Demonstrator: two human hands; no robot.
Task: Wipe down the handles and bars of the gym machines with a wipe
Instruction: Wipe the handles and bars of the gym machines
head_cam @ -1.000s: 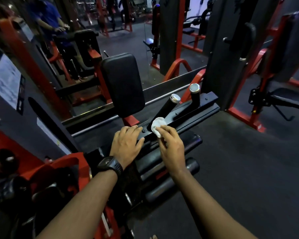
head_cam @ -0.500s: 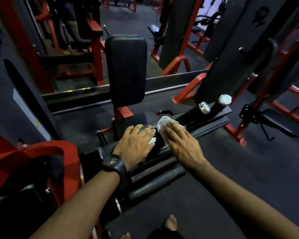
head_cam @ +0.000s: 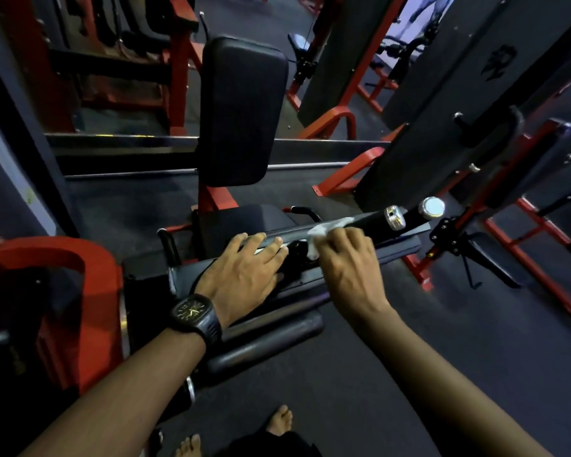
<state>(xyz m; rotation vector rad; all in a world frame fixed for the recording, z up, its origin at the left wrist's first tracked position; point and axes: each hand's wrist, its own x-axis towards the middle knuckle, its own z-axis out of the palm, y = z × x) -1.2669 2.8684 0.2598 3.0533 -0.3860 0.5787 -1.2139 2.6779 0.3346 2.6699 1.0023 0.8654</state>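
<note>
A black handle bar (head_cam: 366, 222) with a chrome end cap (head_cam: 395, 217) runs right and away from a red-and-black machine. A second bar with a chrome cap (head_cam: 431, 207) lies just behind it. My right hand (head_cam: 350, 265) presses a white wipe (head_cam: 323, 230) against the near bar, fingers curved over it. My left hand (head_cam: 244, 275), a black watch on its wrist, lies flat on the machine's black arm (head_cam: 185, 275) left of the wipe, fingers straight.
An upright black back pad (head_cam: 243, 110) stands behind the seat (head_cam: 244, 222). The red frame (head_cam: 63, 291) is at my left. Foam rollers (head_cam: 271, 341) lie below my hands. Other red-framed machines (head_cam: 524, 242) crowd the right. My bare feet (head_cam: 279, 420) stand on the dark floor.
My right hand has slid the wipe further right along the bar toward the chrome cap. The view has tilted down, and my feet have come into view. My left hand stays put.
</note>
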